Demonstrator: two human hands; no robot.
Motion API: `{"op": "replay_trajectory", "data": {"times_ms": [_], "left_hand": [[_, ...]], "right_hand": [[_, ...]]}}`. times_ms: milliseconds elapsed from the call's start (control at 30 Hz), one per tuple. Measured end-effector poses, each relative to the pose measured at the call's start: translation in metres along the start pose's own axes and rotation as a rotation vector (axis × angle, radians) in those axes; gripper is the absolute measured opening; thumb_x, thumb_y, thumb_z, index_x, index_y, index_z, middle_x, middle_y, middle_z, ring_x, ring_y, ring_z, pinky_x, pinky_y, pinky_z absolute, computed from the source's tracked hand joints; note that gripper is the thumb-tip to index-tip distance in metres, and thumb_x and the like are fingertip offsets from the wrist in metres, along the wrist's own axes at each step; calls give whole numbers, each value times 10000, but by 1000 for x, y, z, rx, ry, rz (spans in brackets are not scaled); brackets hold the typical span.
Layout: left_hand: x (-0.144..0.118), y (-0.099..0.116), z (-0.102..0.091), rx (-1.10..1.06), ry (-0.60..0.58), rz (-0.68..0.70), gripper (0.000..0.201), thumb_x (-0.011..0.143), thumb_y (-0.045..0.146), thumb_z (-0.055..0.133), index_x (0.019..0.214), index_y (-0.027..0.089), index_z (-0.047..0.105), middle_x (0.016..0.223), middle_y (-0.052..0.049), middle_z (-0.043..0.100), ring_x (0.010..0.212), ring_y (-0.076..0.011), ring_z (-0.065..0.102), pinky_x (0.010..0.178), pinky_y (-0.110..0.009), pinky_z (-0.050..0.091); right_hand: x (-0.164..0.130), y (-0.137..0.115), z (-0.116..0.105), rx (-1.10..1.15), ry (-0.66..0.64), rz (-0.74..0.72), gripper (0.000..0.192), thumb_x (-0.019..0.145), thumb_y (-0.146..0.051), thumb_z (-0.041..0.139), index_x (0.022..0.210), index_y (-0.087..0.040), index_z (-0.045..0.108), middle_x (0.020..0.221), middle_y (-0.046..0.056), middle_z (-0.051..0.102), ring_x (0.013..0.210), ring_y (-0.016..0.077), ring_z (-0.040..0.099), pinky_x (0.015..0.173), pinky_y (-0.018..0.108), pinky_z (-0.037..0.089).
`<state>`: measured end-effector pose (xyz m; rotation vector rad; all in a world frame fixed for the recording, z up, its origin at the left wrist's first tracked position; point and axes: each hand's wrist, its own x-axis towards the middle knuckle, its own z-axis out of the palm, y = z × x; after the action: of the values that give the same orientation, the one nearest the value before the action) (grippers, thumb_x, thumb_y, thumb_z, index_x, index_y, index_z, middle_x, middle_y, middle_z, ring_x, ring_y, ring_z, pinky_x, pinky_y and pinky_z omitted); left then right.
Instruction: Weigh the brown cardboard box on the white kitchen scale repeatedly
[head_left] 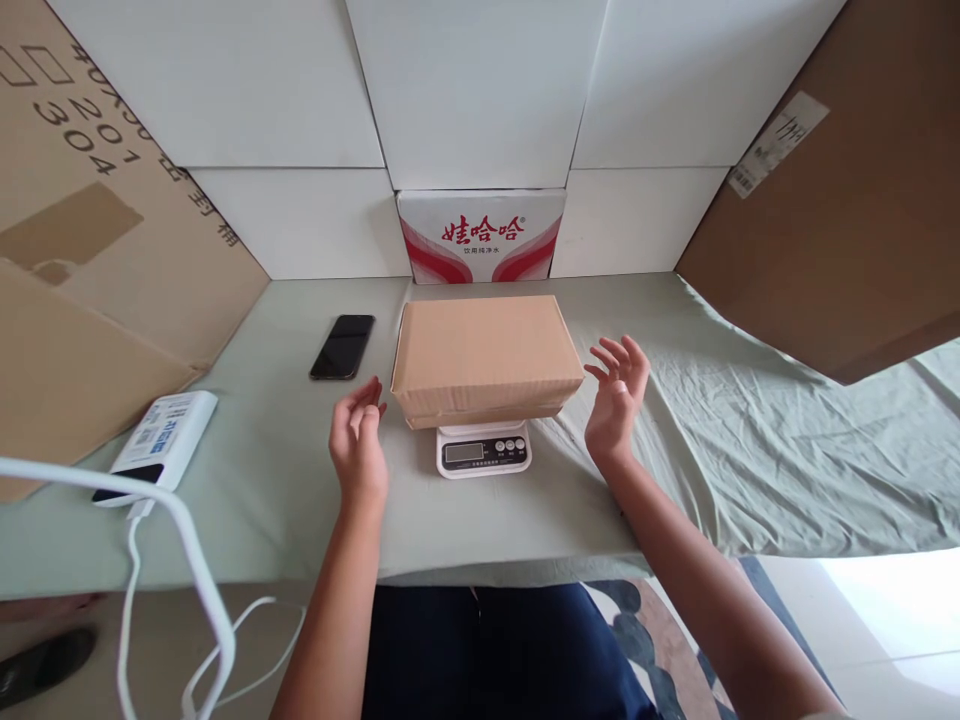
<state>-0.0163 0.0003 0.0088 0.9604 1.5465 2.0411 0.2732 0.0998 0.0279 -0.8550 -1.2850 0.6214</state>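
A closed brown cardboard box (484, 345) rests on a small white kitchen scale (484, 452), overhanging it on both sides. The scale's dark front panel shows a grey display and several buttons; its platform is mostly hidden under the box. My left hand (358, 435) is just off the box's left side, fingers loosely curved and apart from it, holding nothing. On the other side, my right hand (616, 400) is held up near the box's right edge, fingers spread and nothing in them. A black phone (343, 347) lies left of the box.
A white power bank (161, 445) with a white cable (133, 560) sits at the left on the green cloth (285, 540). Large cardboard panels flank the table, left (150, 260) and right (832, 220). Behind stands a white and red carton (481, 237) against white boards (480, 90).
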Motion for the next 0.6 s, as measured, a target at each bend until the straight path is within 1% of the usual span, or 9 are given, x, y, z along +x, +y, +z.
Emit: {"op": "replay_trajectory", "data": {"times_ms": [133,333,433,600], "left_hand": [[-1,0,0,16,-1,-22,252,899,359,596,1118,245,650,1272,-97,704,1222,-261,658,1024,-445,528],[1,-3,1,46,-10,-27,256,894,382,604,1090,223,644,1200,-106,721,1167,-258,679,971,-413,548],[2,-5,1,52,-11,-46,268,890,393,615,1085,212,647,1169,-114,723,1130,-257,693,959,-414,546],[2,-6,1,44,-7,-78,295,872,393,632,1079,185,664,1100,-120,732,1093,-264,700,951,-428,542]], "right_hand": [[-1,-1,1,16,8,45,521,895,-557,387,1369,-345,420,1364,88,531,1292,319,550,1016,528,475],[2,0,2,152,30,202,414,871,-512,450,1223,-304,515,1237,82,593,1181,282,612,977,467,486],[2,0,4,205,46,250,387,855,-503,477,1175,-295,543,1181,66,608,1114,257,631,935,426,487],[1,-1,7,267,67,289,358,834,-517,525,1100,-292,607,1082,32,624,1029,219,631,850,356,478]]}}
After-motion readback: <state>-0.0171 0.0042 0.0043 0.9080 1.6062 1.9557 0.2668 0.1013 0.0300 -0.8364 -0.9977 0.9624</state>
